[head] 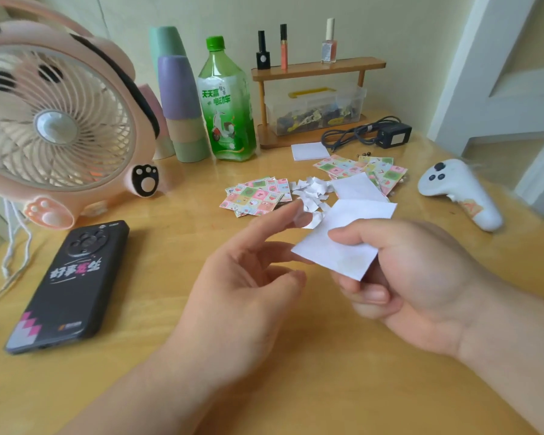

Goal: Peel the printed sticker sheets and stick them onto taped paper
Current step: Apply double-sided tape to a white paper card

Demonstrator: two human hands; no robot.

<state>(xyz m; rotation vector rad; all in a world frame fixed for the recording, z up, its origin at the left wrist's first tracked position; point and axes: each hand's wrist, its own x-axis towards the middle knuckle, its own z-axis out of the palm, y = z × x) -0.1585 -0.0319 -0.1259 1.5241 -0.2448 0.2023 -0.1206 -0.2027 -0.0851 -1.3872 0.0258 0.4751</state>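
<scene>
your right grip [421, 284] pinches the white square paper sheet [343, 246] above the wooden tabletop [170, 221]; your left grip [242, 277] is relaxed, holding nothing, just beside the sheet's left corner; hold the sheet steady and lift that corner slowly with a fingernail.

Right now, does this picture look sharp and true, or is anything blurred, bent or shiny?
Head view: the wide lens bends the edges, so the pink paw-print desk fan bulges and the white panelled woodwork leans; the left hand and the right hand, pinching a white paper square, look slightly smeared; soft glare lies on the pale wooden table; shadows are faint.
</scene>
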